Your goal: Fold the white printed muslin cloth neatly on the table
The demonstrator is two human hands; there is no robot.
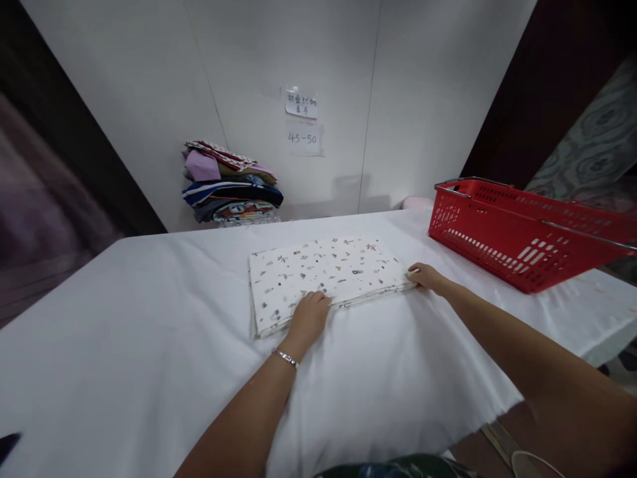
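A white cloth with small printed figures lies folded in layers into a long rectangle on the table. My left hand, with a silver bracelet at the wrist, has its fingers closed over the cloth's near edge, left of the middle. At the near right corner, my right hand pinches the layered edge between thumb and fingers. The undersides of both grips are hidden.
A white sheet covers the table. Against the back wall rises a pile of folded fabrics. The red plastic basket stands at the right, beyond my right forearm. Paper signs hang on the wall.
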